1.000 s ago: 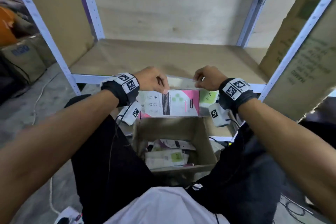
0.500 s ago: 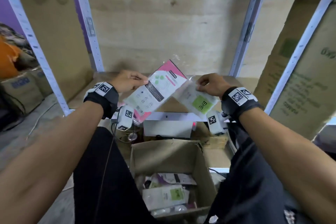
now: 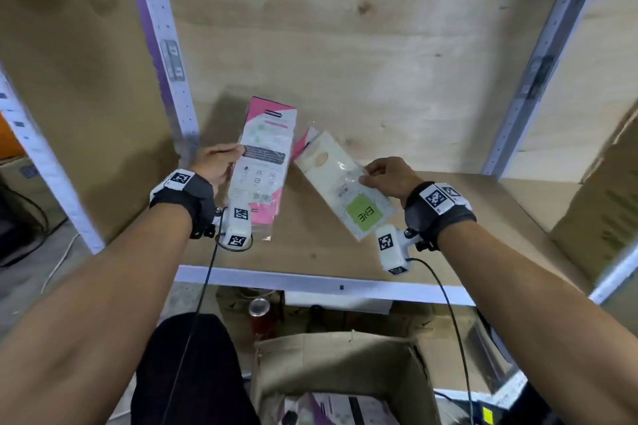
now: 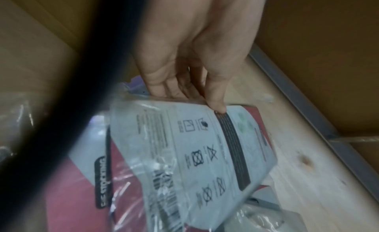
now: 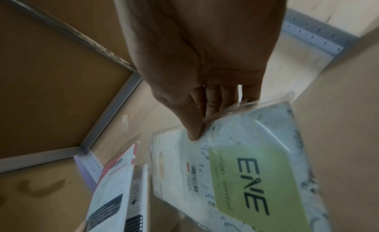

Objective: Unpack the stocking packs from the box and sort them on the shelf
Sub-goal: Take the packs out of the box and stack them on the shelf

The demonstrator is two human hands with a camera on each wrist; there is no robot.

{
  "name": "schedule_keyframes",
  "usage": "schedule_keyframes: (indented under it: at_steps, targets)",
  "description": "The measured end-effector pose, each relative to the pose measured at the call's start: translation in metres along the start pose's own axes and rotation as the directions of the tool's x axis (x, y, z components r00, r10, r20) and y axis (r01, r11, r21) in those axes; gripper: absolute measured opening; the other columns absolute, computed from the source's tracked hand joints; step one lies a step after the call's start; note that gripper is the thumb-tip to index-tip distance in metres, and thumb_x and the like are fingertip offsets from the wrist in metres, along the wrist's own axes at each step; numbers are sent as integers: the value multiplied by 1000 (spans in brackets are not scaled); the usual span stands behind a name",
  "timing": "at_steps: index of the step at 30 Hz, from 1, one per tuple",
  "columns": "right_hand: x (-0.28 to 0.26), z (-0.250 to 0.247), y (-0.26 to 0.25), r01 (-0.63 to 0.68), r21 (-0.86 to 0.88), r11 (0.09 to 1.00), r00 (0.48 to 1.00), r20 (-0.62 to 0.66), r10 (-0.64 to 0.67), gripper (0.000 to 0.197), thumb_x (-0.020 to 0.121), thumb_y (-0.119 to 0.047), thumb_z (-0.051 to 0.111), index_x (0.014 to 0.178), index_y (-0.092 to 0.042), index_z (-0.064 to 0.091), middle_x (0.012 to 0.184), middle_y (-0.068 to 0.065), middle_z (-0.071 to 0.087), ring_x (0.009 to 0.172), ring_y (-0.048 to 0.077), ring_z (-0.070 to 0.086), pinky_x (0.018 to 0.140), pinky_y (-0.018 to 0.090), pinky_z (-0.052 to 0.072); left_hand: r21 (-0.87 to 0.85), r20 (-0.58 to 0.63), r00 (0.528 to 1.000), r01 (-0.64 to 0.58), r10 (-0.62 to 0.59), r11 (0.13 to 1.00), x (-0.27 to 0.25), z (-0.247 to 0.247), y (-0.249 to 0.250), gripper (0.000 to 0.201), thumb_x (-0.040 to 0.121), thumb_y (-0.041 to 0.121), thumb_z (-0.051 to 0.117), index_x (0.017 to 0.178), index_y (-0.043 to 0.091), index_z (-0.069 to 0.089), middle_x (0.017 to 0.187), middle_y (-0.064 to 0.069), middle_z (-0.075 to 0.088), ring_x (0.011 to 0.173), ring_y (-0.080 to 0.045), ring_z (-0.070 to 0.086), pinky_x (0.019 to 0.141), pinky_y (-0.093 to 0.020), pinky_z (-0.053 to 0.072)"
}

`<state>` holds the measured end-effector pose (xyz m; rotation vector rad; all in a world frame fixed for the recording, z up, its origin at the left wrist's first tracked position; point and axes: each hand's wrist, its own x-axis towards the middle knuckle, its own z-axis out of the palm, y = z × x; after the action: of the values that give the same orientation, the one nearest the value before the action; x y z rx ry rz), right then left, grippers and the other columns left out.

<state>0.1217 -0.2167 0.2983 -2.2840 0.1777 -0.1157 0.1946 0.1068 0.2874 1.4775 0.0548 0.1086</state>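
Observation:
My left hand [image 3: 221,162] pinches the pink and white stocking packs [image 3: 264,166] by their left edge, thumb on top, above the wooden shelf board [image 3: 448,217]. The left wrist view shows the thumb [image 4: 215,104] pressed on the pink and white packs [image 4: 194,146], more than one held together. My right hand [image 3: 383,176] pinches a white stocking pack with a green label [image 3: 345,190], tilted, over the shelf. The right wrist view shows that green-label pack [image 5: 246,170] held between thumb and fingers. Below, the open cardboard box [image 3: 345,373] holds more packs [image 3: 345,411].
Grey metal uprights [image 3: 165,45] [image 3: 531,72] frame the shelf, with a plywood back wall [image 3: 345,45]. A large cardboard carton [image 3: 607,190] stands at the right. A white front rail [image 3: 310,281] edges the shelf. A can [image 3: 259,309] sits under the shelf.
Both hands have lifted the packs from above the box up over the shelf and pulled them apart, the pink packs going left and the green-label pack right.

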Motion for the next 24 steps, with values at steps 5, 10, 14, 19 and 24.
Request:
schedule_keyframes:
  at_steps: [5,10,14,19,24]
  targets:
    - [49,33,-15,-1,102,995,999,35,-3,12,84,-20,76,85,-16,65,91,8,66,86,25,62,77,33,50,-28,-128,992,14,-18,1000,44,-12,-18,33,94,8,64,127,2,65,130,-21,64,39,6,57,37,-6,39]
    - [76,61,-20,-69,238,969,992,118,42,9,88,-14,72,86,-11,64,89,11,63,77,24,58,73,35,48,-20,-232,973,-14,9,1000,73,-25,-33,32,93,3,65,123,-7,64,124,-30,63,36,2,53,37,-10,39]
    - [89,88,-20,-186,408,894,972,208,107,15,92,-6,66,79,-8,59,87,12,68,76,24,65,71,32,54,18,-225,966,133,-125,991,94,-44,-52,10,95,6,64,94,-1,71,74,-9,72,68,-23,62,75,-34,48]
    - [105,124,-25,-294,449,844,943,282,178,14,90,-1,66,80,-1,56,100,24,69,88,35,70,74,42,61,262,-243,943,288,-226,921,111,-78,-84,44,97,20,60,134,-3,55,137,-24,57,125,-37,58,104,-45,48]
    - [131,169,-41,-352,372,859,914,335,230,29,88,-6,70,111,8,58,118,27,66,110,41,65,97,54,52,372,-330,922,325,-203,870,133,-105,-101,44,96,18,62,132,-7,56,137,-25,57,127,-39,55,104,-41,46]
